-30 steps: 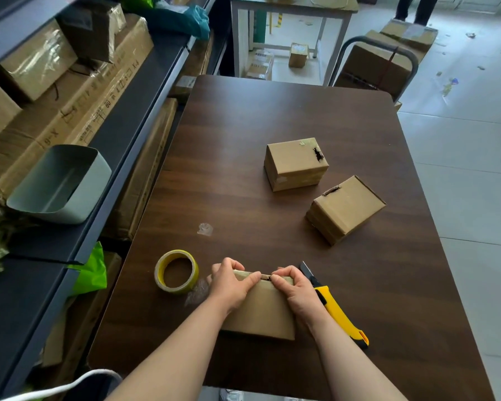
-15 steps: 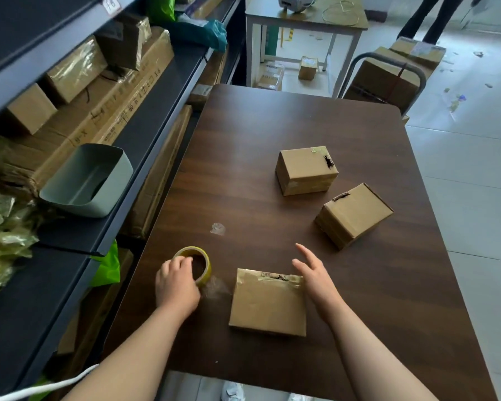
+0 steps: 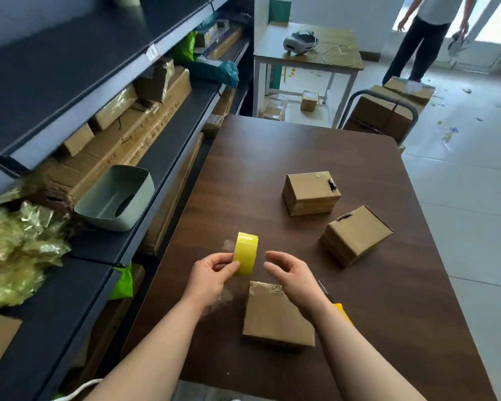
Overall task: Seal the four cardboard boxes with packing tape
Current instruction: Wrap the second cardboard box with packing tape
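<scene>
My left hand (image 3: 211,274) grips a yellow roll of packing tape (image 3: 246,253) and holds it upright above the brown table (image 3: 287,157). My right hand (image 3: 294,274) hovers just right of the roll with fingers loosely curled and nothing in them. Under my hands a flat cardboard box (image 3: 276,316) lies near the table's front edge. Two more cardboard boxes sit farther back: one (image 3: 311,193) at the middle and one (image 3: 355,238) turned at an angle to its right.
A yellow utility knife (image 3: 342,312) peeks out beside my right forearm. Dark shelving (image 3: 168,146) with boxes and a grey bin (image 3: 116,198) runs along the left. Behind the table stand a cart of boxes (image 3: 385,114), a small table (image 3: 307,53) and a person (image 3: 428,36).
My left hand has lifted the tape roll off the table and turned it upright. My right hand moved from beside the near box up toward the roll. The view tilted upward.
</scene>
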Demonstrator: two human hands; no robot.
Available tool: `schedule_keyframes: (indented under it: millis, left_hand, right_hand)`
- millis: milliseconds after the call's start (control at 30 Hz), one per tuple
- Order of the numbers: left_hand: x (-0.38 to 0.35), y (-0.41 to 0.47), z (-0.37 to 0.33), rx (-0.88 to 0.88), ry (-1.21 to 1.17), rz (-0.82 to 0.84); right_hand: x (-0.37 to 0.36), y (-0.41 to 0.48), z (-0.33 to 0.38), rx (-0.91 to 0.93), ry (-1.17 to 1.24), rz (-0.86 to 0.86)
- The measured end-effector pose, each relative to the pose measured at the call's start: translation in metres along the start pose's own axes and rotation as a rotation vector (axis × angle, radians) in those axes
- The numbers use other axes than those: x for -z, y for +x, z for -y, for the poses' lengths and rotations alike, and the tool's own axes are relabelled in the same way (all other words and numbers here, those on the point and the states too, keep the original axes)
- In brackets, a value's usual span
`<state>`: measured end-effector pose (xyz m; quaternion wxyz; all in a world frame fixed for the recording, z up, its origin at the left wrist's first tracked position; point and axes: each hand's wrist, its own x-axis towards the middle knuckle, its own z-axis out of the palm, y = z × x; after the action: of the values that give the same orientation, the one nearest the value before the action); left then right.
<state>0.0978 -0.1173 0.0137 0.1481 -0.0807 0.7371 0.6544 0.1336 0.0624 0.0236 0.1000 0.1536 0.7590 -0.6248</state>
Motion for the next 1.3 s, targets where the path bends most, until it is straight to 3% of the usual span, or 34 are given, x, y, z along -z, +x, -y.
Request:
schedule_keyframes:
  millis: [167, 367, 567, 667, 833, 1167, 1300]
  left_hand:
    - [-0.013, -0.018, -0.014, -0.052, -0.056, 0.116]
    - [-0.025, -0.026, -0.035, -0.286, 0.172, -0.063]
    - [-0.034, -0.028, -0.038, -0.308, 0.273, -0.043]
    - [-0.037, -0.030, -0.043, -0.236, 0.214, 0.036]
    - [-0.042, -0.031, -0.050, -0.140, 0.175, 0.013]
    - [-0.049, -0.035, -0.049, -0.353, 0.292, -0.065]
    - [-0.046, -0.030, -0.049, -0.533, 0.383, 0.046]
  right_hand:
    - [0.002, -0.016, 0.020, 0.058, 0.181, 0.059]
    - [0.014, -0.034, 0.022, 0.057, 0.163, 0.012]
    - [0.021, -0.043, 0.021, 0.047, 0.140, -0.003]
    - [0.024, -0.047, 0.020, 0.064, 0.138, -0.027]
    - [0.025, -0.049, 0.018, 0.097, 0.026, -0.048]
    - [0.023, -0.049, 0.020, 0.180, -0.021, -0.079]
    - [0.024, -0.047, 0.021, 0.212, -0.066, -0.071]
